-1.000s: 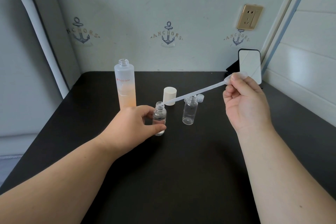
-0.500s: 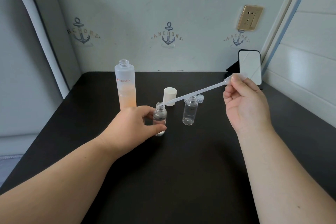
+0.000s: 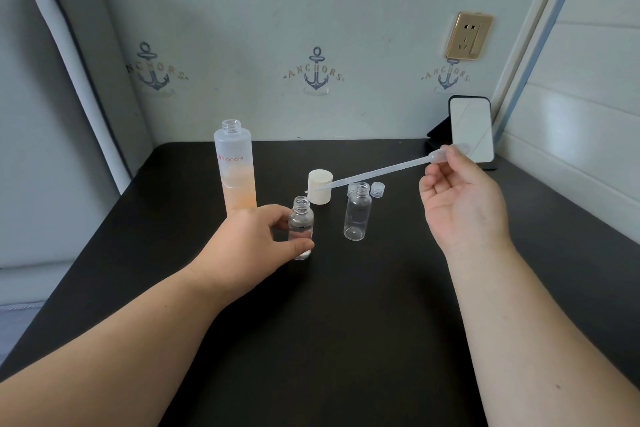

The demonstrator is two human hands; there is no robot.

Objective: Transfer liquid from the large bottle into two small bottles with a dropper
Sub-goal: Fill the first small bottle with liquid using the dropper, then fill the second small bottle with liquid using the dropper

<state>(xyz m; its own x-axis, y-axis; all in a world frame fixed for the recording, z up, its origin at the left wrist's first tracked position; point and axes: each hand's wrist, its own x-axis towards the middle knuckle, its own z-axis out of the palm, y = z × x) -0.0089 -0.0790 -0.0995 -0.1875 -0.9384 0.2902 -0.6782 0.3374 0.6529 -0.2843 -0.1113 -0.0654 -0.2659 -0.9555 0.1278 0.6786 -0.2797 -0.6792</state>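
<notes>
A tall large bottle [image 3: 235, 166] stands uncapped at the back left of the black table [image 3: 346, 305], roughly half full of peach liquid. My left hand [image 3: 249, 243] grips a small clear bottle [image 3: 301, 225] that stands open and holds some clear liquid. My right hand [image 3: 460, 204] pinches the bulb of a long plastic dropper [image 3: 377, 173], which slants down to the left. Its tip hangs just above and behind that small bottle's mouth, in front of the white cap. A second small bottle [image 3: 357, 211] stands open and apart to the right, apparently without liquid.
A white cap [image 3: 319, 186] stands behind the small bottles, with two small clear caps [image 3: 376, 189] beside the second bottle. A phone-like device [image 3: 471, 130] leans at the back right corner. Walls close the table at the back and right.
The dropper tip has lifted slightly, up and away from the mouth of the held small bottle. Both hands stay nearly where they were.
</notes>
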